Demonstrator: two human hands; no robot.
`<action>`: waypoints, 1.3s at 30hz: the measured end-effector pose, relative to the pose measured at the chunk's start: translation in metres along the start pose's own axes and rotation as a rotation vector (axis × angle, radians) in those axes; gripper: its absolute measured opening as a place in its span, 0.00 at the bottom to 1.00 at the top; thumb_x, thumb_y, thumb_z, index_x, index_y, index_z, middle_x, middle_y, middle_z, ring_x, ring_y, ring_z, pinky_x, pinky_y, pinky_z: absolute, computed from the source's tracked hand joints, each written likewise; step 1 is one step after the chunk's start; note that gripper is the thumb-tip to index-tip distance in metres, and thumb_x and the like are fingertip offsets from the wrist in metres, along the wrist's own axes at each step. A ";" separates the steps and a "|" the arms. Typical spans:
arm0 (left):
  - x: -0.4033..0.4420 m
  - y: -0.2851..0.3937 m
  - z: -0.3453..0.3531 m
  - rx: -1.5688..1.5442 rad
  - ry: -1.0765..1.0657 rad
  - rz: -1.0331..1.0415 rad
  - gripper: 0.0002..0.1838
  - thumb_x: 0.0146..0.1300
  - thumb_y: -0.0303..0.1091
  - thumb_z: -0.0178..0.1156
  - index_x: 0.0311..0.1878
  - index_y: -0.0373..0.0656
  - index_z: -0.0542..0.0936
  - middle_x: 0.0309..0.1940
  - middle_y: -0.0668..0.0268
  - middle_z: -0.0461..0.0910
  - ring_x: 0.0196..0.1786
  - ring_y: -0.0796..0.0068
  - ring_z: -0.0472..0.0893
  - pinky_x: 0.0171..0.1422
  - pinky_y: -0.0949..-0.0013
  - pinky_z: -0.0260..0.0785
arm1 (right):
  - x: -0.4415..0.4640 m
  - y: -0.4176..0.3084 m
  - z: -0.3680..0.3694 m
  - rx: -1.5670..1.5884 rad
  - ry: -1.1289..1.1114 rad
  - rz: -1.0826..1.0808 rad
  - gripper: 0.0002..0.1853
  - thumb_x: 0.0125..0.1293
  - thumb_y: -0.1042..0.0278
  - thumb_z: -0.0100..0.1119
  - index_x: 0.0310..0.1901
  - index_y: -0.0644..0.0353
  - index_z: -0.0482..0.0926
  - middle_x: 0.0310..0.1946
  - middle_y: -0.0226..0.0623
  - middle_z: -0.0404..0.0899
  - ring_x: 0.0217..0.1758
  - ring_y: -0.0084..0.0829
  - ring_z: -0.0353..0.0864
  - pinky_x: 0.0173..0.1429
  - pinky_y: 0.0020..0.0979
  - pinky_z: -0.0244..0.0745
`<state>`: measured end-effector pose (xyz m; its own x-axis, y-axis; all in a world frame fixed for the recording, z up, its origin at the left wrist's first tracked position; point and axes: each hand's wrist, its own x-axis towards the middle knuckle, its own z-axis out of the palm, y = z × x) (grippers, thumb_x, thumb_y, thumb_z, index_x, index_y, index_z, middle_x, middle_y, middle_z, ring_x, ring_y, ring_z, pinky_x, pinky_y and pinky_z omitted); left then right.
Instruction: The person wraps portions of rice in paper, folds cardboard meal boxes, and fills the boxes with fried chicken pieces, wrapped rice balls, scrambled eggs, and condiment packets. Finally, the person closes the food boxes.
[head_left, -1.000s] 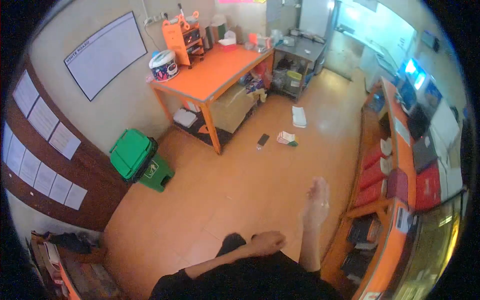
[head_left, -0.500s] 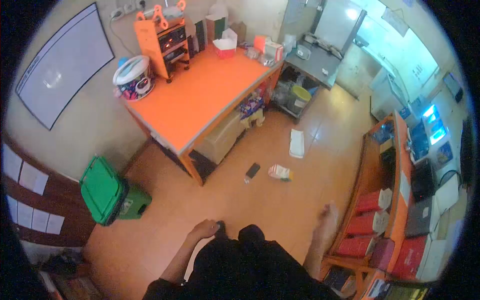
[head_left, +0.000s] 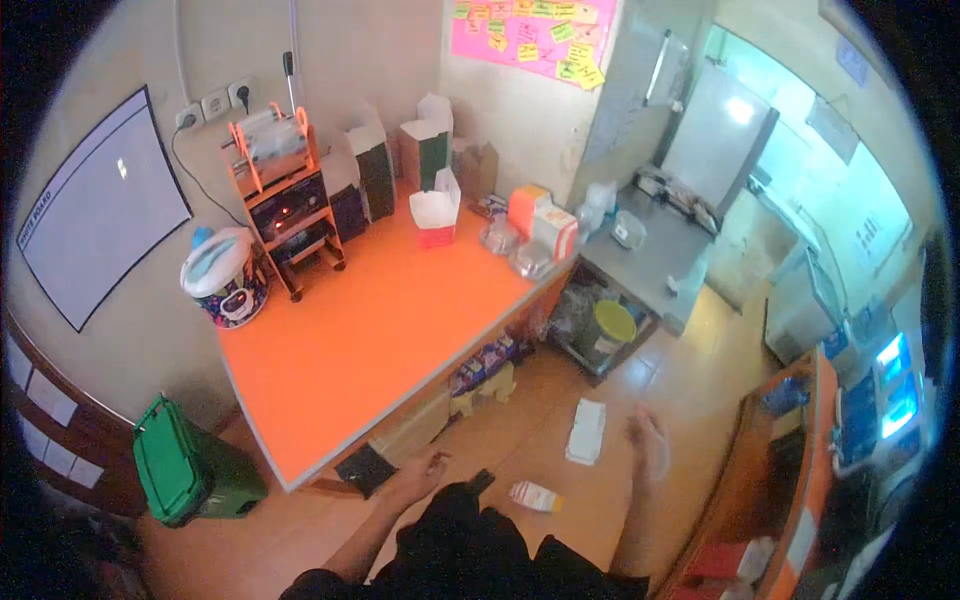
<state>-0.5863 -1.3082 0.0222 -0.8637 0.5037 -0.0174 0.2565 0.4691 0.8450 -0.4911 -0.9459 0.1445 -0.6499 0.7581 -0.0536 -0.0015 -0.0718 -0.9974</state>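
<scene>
My left hand (head_left: 424, 474) hangs low in front of me, near the close edge of the orange table (head_left: 390, 360). Its fingers are loosely apart with nothing in them. My right hand (head_left: 648, 440) is out to the right above the floor, blurred at its edges, fingers loose and no object seen in it. Beside it on the floor lies a white open carton (head_left: 586, 432). A white, red and yellow paper packet (head_left: 536, 496) lies closer to me. The dark flat thing (head_left: 482, 481) left of the packet is partly hidden by my clothing.
A green bin (head_left: 185, 465) stands left of the table. On the table are a patterned bucket (head_left: 228, 285), an orange rack (head_left: 285, 210), a red-and-white box (head_left: 434, 218) and several cartons. Beyond is a metal table (head_left: 650, 270); an orange shelf (head_left: 800, 470) borders the right.
My view has tilted up and come closer to the orange table. The carton and packet on the floor appear lower and nearer. Both arms have swung, still without objects.
</scene>
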 end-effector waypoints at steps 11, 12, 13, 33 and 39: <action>0.234 -0.007 -0.075 0.058 0.795 0.041 0.10 0.63 0.24 0.51 0.46 0.37 0.77 0.43 0.54 0.75 0.44 0.62 0.76 0.46 0.63 0.70 | 0.267 0.020 0.263 -0.045 -0.844 0.051 0.09 0.68 0.67 0.54 0.44 0.61 0.79 0.32 0.30 0.79 0.33 0.21 0.77 0.38 0.23 0.73; 0.267 -0.008 -0.089 0.147 0.841 0.117 0.11 0.63 0.23 0.49 0.47 0.37 0.76 0.46 0.53 0.74 0.47 0.59 0.75 0.48 0.61 0.69 | 0.295 0.015 0.296 -0.054 -0.869 0.041 0.09 0.68 0.67 0.54 0.44 0.61 0.79 0.32 0.30 0.79 0.33 0.21 0.77 0.38 0.23 0.73; 0.302 -0.005 -0.104 0.138 0.868 0.096 0.11 0.63 0.23 0.49 0.47 0.37 0.76 0.46 0.53 0.74 0.47 0.59 0.75 0.48 0.61 0.69 | 0.321 0.008 0.329 -0.285 -0.894 -0.279 0.09 0.68 0.67 0.54 0.44 0.61 0.78 0.32 0.30 0.79 0.33 0.20 0.77 0.39 0.23 0.73; 0.777 -0.072 -0.251 0.524 0.732 0.220 0.45 0.53 0.33 0.58 0.73 0.38 0.49 0.74 0.58 0.47 0.75 0.55 0.48 0.72 0.47 0.49 | 0.590 -0.023 0.800 -1.500 -1.045 -1.410 0.14 0.63 0.68 0.46 0.47 0.62 0.76 0.42 0.50 0.80 0.45 0.50 0.79 0.51 0.44 0.75; 0.801 -0.080 -0.236 0.577 0.802 0.100 0.44 0.54 0.35 0.59 0.73 0.42 0.50 0.73 0.60 0.48 0.75 0.55 0.47 0.71 0.42 0.47 | 0.619 -0.030 0.828 -1.297 -1.321 -1.421 0.15 0.61 0.68 0.46 0.46 0.61 0.77 0.40 0.49 0.81 0.44 0.50 0.80 0.50 0.46 0.75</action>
<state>-1.4010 -1.1133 0.0669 -0.8095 0.0204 0.5867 0.3325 0.8396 0.4296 -1.5228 -1.0118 0.1805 -0.6366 -0.7704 -0.0356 -0.7690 0.6305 0.1056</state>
